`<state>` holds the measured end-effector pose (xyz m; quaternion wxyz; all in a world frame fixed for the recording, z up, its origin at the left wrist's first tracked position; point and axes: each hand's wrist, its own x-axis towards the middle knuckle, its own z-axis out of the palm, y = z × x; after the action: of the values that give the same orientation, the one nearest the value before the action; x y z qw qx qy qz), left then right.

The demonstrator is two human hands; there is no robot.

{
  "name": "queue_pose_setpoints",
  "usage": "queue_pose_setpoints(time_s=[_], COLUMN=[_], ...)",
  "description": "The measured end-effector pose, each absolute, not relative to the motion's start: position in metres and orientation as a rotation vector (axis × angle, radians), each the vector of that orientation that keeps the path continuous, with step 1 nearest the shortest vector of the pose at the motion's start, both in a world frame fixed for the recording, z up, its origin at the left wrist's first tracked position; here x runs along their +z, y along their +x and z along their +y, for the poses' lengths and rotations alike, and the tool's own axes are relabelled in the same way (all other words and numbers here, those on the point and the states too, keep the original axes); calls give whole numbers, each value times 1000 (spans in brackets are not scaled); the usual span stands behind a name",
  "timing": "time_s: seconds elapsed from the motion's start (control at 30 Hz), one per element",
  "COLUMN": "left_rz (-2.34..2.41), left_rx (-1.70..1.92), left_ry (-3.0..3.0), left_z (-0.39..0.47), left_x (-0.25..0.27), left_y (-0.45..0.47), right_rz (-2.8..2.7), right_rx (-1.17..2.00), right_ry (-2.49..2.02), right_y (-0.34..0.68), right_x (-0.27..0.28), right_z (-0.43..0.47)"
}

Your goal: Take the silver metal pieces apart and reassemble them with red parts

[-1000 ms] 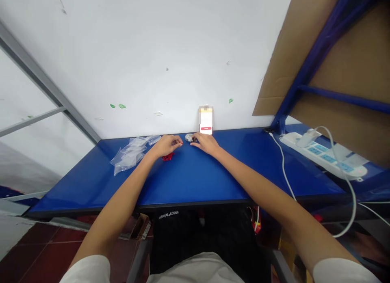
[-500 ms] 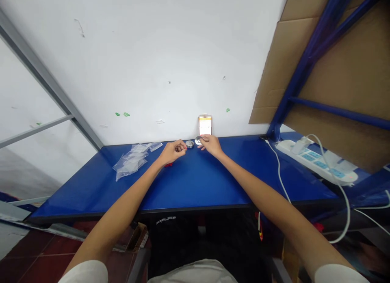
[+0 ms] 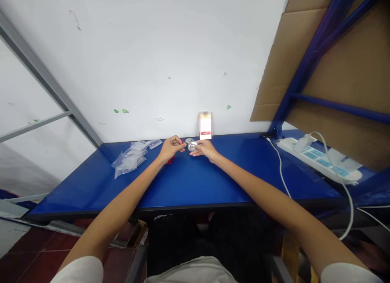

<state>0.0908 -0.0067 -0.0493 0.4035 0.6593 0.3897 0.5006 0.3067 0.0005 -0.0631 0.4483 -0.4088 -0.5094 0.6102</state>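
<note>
Near the back of the blue table, my right hand (image 3: 206, 149) grips a shiny round metal disc (image 3: 192, 146) by its right edge. Just behind that disc, a second round metal piece (image 3: 189, 140) lies on the table, partly covered by it. To the left, my left hand (image 3: 172, 148) has its thumb and fingers pinched together. A small red thing (image 3: 183, 142) shows at its fingertips, too small to name. More red material (image 3: 170, 160) lies on the table under the left hand, mostly hidden.
Clear plastic bags (image 3: 129, 158) lie left of my left hand. A phone with a lit screen (image 3: 205, 126) leans on the white wall. At the right are a white power strip (image 3: 319, 160) and its cable, beside a blue metal frame (image 3: 297, 80).
My right hand has brought the metal disc left and toward me, partly over the second metal piece. My left hand has shifted slightly left. The phone's screen display has changed.
</note>
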Motion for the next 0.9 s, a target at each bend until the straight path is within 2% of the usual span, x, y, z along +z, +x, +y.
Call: queue_pose_setpoints(time_s=[0.4, 0.9], left_rz=[1015, 1249], left_rx=[1193, 1208], left_ry=[1804, 2148], left_z=[-9, -7], left_x=[-48, -51], left_y=[93, 91], right_rz=[-1329, -1316], right_rx=[1416, 1478], right_ry=[-986, -931], right_y=[310, 306], right_x=[-65, -56], right_z=[5, -4])
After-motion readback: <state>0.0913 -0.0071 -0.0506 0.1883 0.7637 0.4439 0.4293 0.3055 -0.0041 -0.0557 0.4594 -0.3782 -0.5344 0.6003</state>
